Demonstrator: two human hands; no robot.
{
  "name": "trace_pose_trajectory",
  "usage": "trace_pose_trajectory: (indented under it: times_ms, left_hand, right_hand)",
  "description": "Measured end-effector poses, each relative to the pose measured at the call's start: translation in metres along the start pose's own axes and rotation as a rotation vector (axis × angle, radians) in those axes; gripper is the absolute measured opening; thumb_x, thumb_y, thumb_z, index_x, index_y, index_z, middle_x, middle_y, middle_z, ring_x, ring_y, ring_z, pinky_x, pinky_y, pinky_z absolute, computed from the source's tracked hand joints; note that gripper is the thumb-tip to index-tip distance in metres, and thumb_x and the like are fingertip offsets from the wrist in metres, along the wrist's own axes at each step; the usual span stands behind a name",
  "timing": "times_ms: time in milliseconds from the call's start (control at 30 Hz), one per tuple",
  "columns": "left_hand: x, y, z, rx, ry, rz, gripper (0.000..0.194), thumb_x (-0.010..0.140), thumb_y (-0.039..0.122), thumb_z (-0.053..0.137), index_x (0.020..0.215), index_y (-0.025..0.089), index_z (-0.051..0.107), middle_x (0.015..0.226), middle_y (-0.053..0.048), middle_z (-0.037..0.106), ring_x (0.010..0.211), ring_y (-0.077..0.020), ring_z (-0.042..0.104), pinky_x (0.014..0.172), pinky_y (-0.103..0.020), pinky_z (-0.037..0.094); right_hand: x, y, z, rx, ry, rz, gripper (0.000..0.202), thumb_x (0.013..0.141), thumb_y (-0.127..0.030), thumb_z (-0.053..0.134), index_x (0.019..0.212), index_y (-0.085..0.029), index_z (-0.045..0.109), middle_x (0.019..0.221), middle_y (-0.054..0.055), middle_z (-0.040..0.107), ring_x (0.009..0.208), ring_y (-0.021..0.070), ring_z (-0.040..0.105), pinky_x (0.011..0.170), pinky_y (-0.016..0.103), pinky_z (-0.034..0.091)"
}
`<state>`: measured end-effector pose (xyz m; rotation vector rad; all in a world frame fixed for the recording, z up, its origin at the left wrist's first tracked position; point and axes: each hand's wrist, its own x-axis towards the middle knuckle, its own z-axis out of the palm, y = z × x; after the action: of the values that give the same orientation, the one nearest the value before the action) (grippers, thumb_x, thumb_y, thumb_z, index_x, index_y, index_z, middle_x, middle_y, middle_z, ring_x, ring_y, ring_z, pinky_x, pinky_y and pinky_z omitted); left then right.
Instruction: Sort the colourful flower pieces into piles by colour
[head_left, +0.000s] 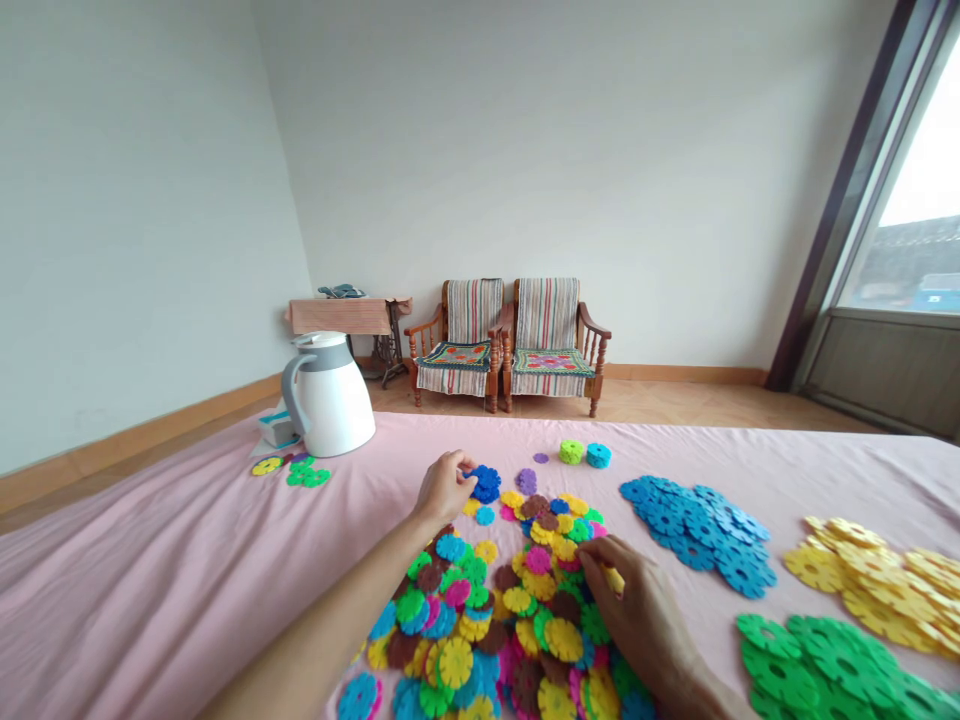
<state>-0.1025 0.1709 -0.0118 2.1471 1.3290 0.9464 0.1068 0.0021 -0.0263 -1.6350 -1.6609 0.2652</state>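
Observation:
My left hand (448, 490) is at the dark blue discs (487, 483), its fingertips pinched together at their left edge. Over the right side of the mixed pile of notched plastic discs (517, 600), my right hand (630, 590) is bent down with thumb and fingers curled close together. Its fingertips touch discs in the pile; what they hold, if anything, is too small to tell. Purple discs (527, 481) lie just right of the dark blue ones. Farther back stand a lime green stack (571, 452) and a light blue stack (598, 455).
Blue (697, 530), yellow (870, 575) and green (832, 665) disc heaps lie at the right on the pink cloth (187, 570). A white jug (337, 400) stands back left, near a small box (279, 428) and loose discs (307, 473). Two chairs (547, 330) are beyond.

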Motion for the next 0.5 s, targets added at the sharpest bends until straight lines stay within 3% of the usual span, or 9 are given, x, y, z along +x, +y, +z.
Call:
trace_pose_trajectory:
  times_ms: [133,300,400,500]
  left_hand:
    - [-0.015,0.022,0.01,0.043,-0.14,0.188,0.019,0.069,0.01,0.054,0.08,0.019,0.067,0.083,-0.001,0.065,0.078,-0.015,0.057,0.078,-0.026,0.043]
    - [-0.025,0.042,0.023,0.311,-0.334,0.498,0.046,0.073,0.01,0.053,0.114,0.029,0.058,0.118,-0.003,0.057,0.107,-0.0223,0.048,0.094,-0.036,0.035]
    - [-0.025,0.044,0.025,0.363,-0.373,0.502,0.046,0.076,0.009,0.05,0.117,0.03,0.056,0.116,-0.003,0.059,0.106,-0.0222,0.049,0.091,-0.035,0.036]
    - [-0.026,0.042,0.021,0.341,-0.356,0.476,0.032,0.076,0.009,0.05,0.102,0.023,0.063,0.102,-0.004,0.065,0.097,-0.0199,0.053,0.088,-0.031,0.038]
  right_hand:
    - [0.0,-0.002,-0.001,0.011,-0.006,0.008,0.026,0.086,-0.031,0.037,0.072,-0.021,0.057,0.074,0.002,0.063,0.07,0.0162,0.057,0.064,0.026,0.041]
    - [0.0,-0.003,-0.002,-0.006,0.002,-0.008,0.026,0.086,-0.029,0.038,0.074,-0.022,0.059,0.073,0.002,0.063,0.069,0.0163,0.058,0.063,0.026,0.041]
    - [0.001,-0.002,-0.002,-0.019,0.011,-0.024,0.026,0.086,-0.029,0.038,0.073,-0.022,0.06,0.071,0.002,0.064,0.068,0.0163,0.058,0.062,0.025,0.041]
    - [0.0,-0.002,-0.002,-0.022,0.007,-0.028,0.026,0.086,-0.029,0.038,0.072,-0.022,0.059,0.072,0.002,0.063,0.068,0.0162,0.058,0.062,0.026,0.041]
